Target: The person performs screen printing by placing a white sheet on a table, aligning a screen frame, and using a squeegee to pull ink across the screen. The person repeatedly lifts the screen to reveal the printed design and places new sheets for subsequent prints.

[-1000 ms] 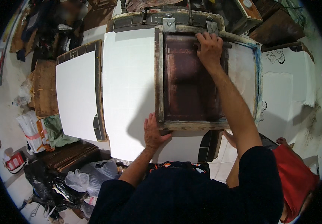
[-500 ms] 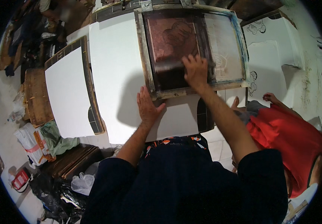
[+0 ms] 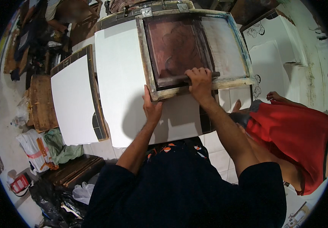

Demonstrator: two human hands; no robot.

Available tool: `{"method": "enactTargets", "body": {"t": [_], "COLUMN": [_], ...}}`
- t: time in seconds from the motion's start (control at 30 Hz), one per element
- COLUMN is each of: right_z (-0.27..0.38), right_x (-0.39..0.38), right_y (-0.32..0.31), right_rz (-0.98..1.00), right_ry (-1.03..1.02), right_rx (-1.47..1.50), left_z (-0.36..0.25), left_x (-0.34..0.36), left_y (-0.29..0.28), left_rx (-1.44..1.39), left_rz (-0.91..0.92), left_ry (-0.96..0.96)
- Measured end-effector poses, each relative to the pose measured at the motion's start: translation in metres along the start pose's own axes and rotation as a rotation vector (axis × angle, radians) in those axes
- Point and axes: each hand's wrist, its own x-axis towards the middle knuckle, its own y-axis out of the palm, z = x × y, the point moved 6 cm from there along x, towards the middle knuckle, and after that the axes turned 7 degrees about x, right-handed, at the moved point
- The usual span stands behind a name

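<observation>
One framed screen, one squeegee, two hands: the right hand, fingers wrapped round the squeegee beside the screen's near rail; the left hand, thumb spread from its fingers, at the near-left corner; earlier, the squeegee lay farther up

Your right hand covers part of the dark bar, and the grip underneath cannot be seen. In front of your hands, the frame hides part of the white sheet below it, and one cannot tell whether your left hand presses its corner. Far beyond your left hand, a person is blurred and cut by the upper edge.
</observation>
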Motion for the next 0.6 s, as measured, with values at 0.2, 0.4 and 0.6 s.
{"method": "enactTargets", "body": {"t": [0.2,0.4,0.6], "right_z": [-0.005,-0.012,-0.073], "right_x": [0.023,0.031,0.189], "right_y": [-0.008,0.006,0.053], "right_rz": [0.12,0.186,0.046], "right_ry": [-0.015,-0.08,-0.153], "right_rx": [0.048,0.093,0.0], "left_z": [-0.014,-0.005,0.001], "left_x": [-0.003,-0.004,-0.009], "left_y": [-0.008,-0.004,-0.004], "left_rx": [-0.038,0.015,0.002], "left_rz": [-0.007,-0.009,0.016], "left_ry": [0.04,-0.043,-0.111]}}
